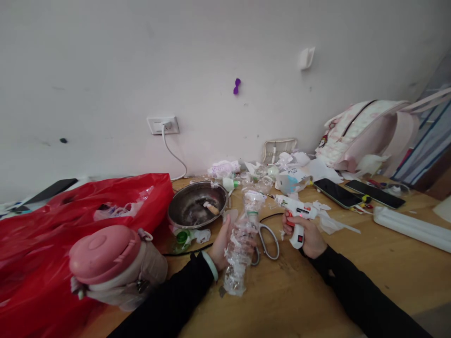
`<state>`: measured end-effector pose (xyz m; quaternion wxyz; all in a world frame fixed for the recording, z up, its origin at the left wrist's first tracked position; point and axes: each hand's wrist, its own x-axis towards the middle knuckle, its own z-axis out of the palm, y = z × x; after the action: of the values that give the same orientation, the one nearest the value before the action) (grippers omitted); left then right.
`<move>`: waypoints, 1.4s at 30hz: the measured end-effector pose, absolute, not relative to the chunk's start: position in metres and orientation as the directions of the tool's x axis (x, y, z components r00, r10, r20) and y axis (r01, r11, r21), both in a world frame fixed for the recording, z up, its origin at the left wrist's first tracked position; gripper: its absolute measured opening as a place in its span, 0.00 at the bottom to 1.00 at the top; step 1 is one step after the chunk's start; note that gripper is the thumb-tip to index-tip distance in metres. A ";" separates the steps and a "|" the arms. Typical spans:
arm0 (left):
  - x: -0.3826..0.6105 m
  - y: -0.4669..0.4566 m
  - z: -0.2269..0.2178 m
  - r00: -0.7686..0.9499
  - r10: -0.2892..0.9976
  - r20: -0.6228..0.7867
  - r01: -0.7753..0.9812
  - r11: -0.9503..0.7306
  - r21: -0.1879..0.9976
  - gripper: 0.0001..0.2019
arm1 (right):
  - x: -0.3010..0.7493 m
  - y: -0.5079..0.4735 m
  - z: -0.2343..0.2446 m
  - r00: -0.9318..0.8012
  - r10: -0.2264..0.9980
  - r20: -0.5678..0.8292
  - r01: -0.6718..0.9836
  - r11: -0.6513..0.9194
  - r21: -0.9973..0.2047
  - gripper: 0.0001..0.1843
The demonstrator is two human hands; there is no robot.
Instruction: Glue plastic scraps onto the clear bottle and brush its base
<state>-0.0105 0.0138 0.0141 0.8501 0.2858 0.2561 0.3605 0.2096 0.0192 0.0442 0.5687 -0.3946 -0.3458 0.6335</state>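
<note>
Head view, near to far: left hand point(221, 246) wrapped around a clear crumpled plastic bottle point(243, 237), held upright over the table point(317, 291); right hand point(308, 234), right of the bottle, clenched on a white glue gun point(294, 209), nozzle aimed toward the bottle's neck. Scissors point(266, 241) just behind the bottle; metal bowl point(197, 204) beyond to its left. Likely hazards: hot glue dripping onto fingers, thin plastic softening or buckling under the squeeze. Left fingertips hidden behind the bottle; trigger finger hard to make out; clutter farther back indistinct.
</note>
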 end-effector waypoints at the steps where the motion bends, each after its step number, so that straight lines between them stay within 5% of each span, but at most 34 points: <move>1: -0.011 0.014 0.013 0.600 0.768 -0.224 -0.470 0.565 0.678 0.40 | 0.209 0.019 0.044 -0.044 0.993 -0.105 -0.445 -0.114 -0.888 0.09; 24: -0.022 0.025 0.009 0.509 0.821 -0.258 -0.557 0.543 0.629 0.28 | 0.210 0.019 0.042 -0.254 0.961 -0.108 -0.545 -0.235 -0.805 0.09; 42: -0.016 0.022 0.016 0.413 0.854 -0.316 -0.622 0.518 0.588 0.28 | 0.217 0.024 0.038 -0.176 0.980 -0.098 -0.658 -0.191 -0.728 0.08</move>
<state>-0.0155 0.0223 0.0157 0.8178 0.1937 0.3000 0.4513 0.2169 0.0244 0.0376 0.5727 -0.2901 -0.2769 0.7150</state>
